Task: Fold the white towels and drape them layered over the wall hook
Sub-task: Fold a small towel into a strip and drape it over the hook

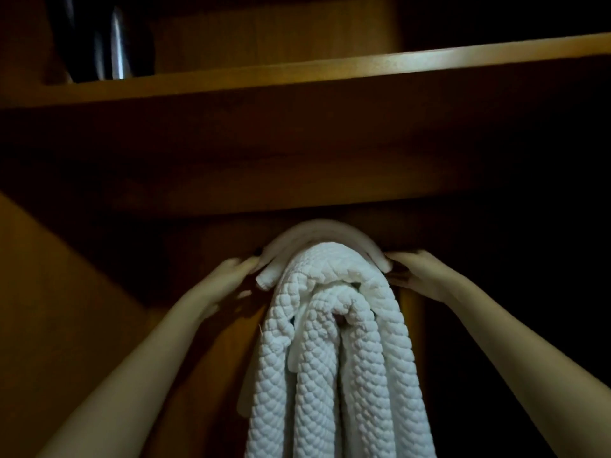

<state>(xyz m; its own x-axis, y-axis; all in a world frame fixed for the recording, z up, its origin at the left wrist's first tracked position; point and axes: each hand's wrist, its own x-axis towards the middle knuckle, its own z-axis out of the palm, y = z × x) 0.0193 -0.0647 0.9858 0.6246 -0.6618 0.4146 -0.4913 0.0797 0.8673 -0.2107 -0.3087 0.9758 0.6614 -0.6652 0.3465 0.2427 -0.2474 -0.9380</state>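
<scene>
Several white towels hang in layers over a wall hook in a dim wooden closet. The quilted towels [334, 358] fall in long folds toward the bottom of the view. A smoother white towel [317, 233] arches over their top, close under the shelf. A small dark tip of the hook [340, 320] peeks out between the folds; the rest of it is hidden. My left hand [231, 279] grips the left end of the smooth towel. My right hand [413, 272] holds its right end.
A wooden shelf [297, 71] runs across the view just above the towels. A dark shiny object [109, 41] stands on it at the upper left. A wooden side panel [49, 292] closes in the left; the right side is dark.
</scene>
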